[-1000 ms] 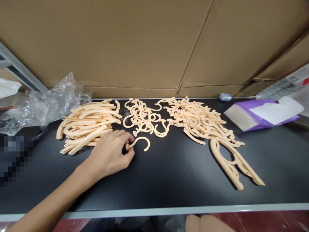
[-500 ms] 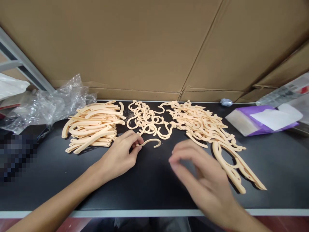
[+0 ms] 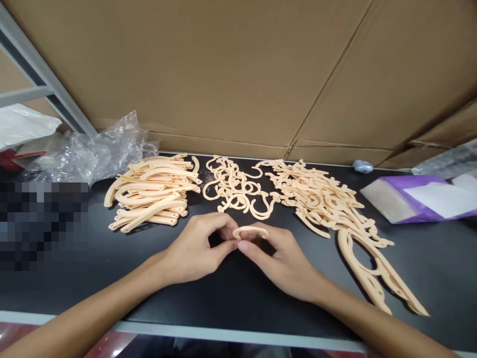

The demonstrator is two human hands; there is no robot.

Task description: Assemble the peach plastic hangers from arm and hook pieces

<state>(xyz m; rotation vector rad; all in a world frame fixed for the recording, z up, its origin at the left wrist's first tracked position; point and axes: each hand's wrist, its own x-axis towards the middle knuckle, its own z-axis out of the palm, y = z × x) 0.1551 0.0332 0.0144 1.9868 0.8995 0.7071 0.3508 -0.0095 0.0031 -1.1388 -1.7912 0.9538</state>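
Over the front middle of the table, a cream plastic hanger hook (image 3: 253, 229) is held between my two hands. My left hand (image 3: 203, 243) pinches its near end, the fingertips partly hidden. My right hand (image 3: 281, 256) is closed round the same hook, thumb in front and fingers behind. Beyond my hands lies a loose pile of similar hooks (image 3: 263, 211). Curved hanger arms (image 3: 156, 191) are heaped on the left. To the right spreads a larger tangled pile of cream hanger pieces (image 3: 320, 191), with folded hangers (image 3: 363, 271) at its front.
The black table (image 3: 208, 303) has a pale front edge. Cardboard (image 3: 223, 74) stands along the back. Crumpled clear plastic (image 3: 108, 154) lies at the left by a metal frame (image 3: 55, 74). A purple tissue pack (image 3: 406, 199) and a small bluish object (image 3: 362, 166) are at right.
My right hand has moved left and closed on the hook beside my left hand. The hook has been raised and turned toward me. The view has shifted slightly.
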